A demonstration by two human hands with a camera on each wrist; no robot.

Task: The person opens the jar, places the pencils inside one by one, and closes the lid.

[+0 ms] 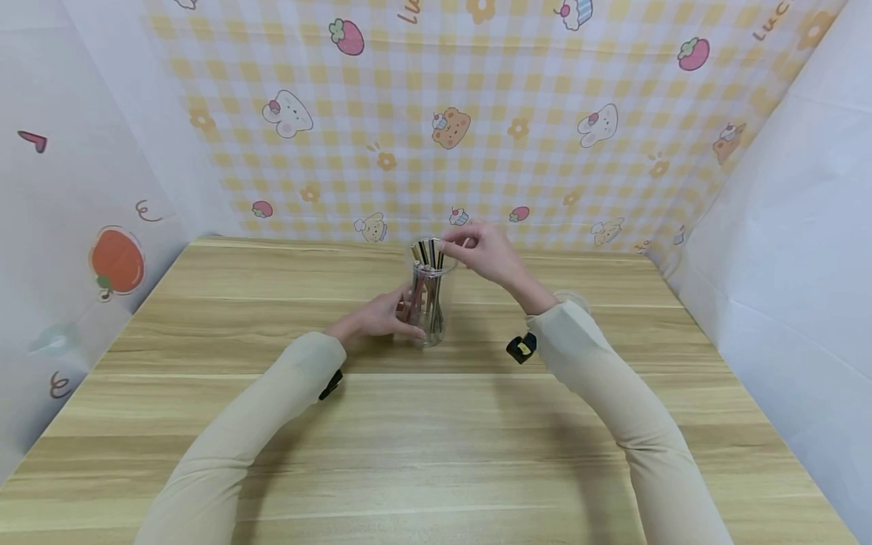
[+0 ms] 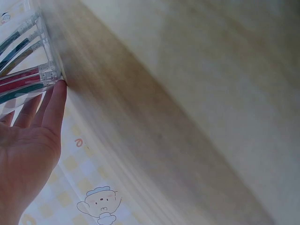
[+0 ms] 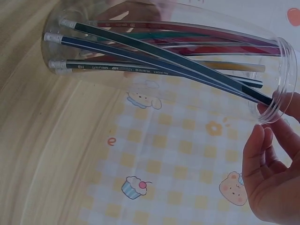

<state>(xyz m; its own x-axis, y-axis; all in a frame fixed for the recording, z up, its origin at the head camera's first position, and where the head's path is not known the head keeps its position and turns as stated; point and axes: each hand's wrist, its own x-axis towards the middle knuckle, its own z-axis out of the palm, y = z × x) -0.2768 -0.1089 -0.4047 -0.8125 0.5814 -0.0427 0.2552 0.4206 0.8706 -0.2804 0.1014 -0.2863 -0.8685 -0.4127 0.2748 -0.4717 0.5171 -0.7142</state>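
Observation:
A clear plastic jar (image 1: pixel 446 295) stands upright near the table's far edge with several pencils (image 3: pixel 187 44) inside, their white erasers toward its base. My left hand (image 1: pixel 383 313) holds the jar low down, thumb in front, other fingers around the far side; in the left wrist view its fingertips lie along the base. Up at the mouth, my right hand (image 1: pixel 485 251) pinches the tip of a dark green pencil (image 3: pixel 164 58) with thumb and fingers, right at the rim. In the right wrist view a dark blue pencil (image 3: pixel 136 55) lies alongside the green one.
A clear round lid-like piece (image 1: pixel 574 300) lies on the wooden table (image 1: pixel 436 454), partly behind the right sleeve. A yellow checked cloth (image 1: pixel 436 174) with cartoon prints hangs close behind the jar. White cloth (image 1: pixel 804 250) hangs at both sides.

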